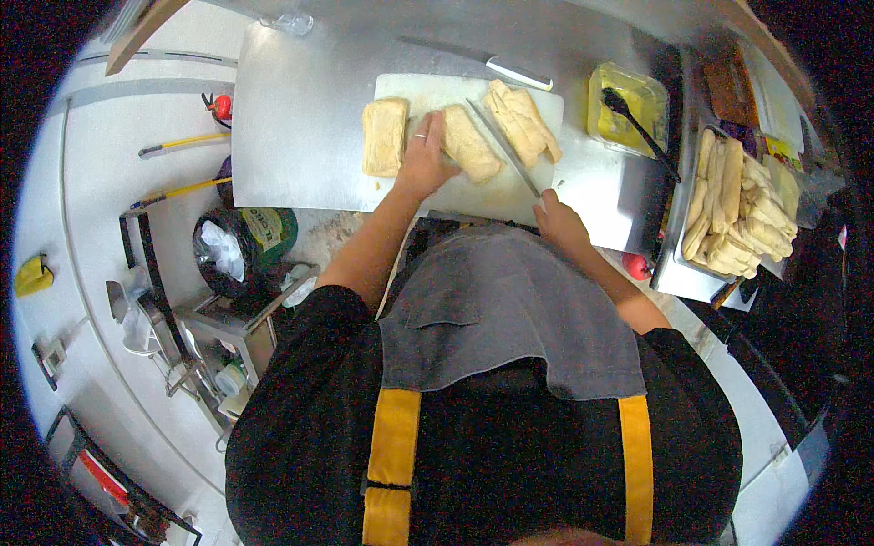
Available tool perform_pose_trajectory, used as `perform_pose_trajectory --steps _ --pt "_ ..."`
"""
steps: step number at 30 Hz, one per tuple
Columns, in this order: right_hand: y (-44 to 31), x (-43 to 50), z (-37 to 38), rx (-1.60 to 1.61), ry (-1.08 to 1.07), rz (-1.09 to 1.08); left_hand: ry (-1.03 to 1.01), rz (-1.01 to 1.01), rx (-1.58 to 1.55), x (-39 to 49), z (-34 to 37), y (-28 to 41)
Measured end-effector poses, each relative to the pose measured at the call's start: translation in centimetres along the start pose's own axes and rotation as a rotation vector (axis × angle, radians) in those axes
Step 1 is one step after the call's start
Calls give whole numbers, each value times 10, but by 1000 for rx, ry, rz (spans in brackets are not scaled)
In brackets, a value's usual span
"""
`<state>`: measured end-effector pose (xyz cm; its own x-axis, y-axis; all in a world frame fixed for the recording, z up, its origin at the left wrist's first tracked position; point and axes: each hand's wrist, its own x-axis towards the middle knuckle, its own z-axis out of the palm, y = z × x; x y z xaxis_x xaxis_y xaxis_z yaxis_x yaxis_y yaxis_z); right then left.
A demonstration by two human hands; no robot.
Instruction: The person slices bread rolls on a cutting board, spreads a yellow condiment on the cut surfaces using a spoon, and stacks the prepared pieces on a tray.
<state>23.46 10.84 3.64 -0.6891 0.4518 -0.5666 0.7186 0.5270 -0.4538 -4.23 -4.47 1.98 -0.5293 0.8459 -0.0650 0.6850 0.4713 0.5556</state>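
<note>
On a white cutting board (478,198) lie a pale block of bread or dough (386,138) at the left, a second block (471,145) in the middle and a cut, sliced portion (522,123) at the right. My left hand (427,160) rests against the left side of the middle block, fingers pointing away from me. My right hand (561,222) grips the handle of a knife (502,145), whose blade lies between the middle block and the slices. The knife's handle is mostly hidden in my fingers.
Beyond the board lies another knife with a white handle (520,72). To the right stand a plastic tub of yellow content (631,140) with a black utensil (638,126) across it, and a metal tray (672,256) heaped with pale strips (741,205). A clear plastic item (293,24) sits at the far left.
</note>
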Motion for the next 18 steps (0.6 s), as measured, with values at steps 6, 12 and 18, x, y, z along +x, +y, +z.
perform_pose_trajectory --steps 6,12,18 --pt "-9 9 1 -43 -14 -74 -119 31 29 31 -7 -14" --pt "-11 8 2 3 -72 9 -108 -22 41 35 0 -8" --pt "-22 0 -14 -10 -29 -11 -94 35 72 29 -3 -5"
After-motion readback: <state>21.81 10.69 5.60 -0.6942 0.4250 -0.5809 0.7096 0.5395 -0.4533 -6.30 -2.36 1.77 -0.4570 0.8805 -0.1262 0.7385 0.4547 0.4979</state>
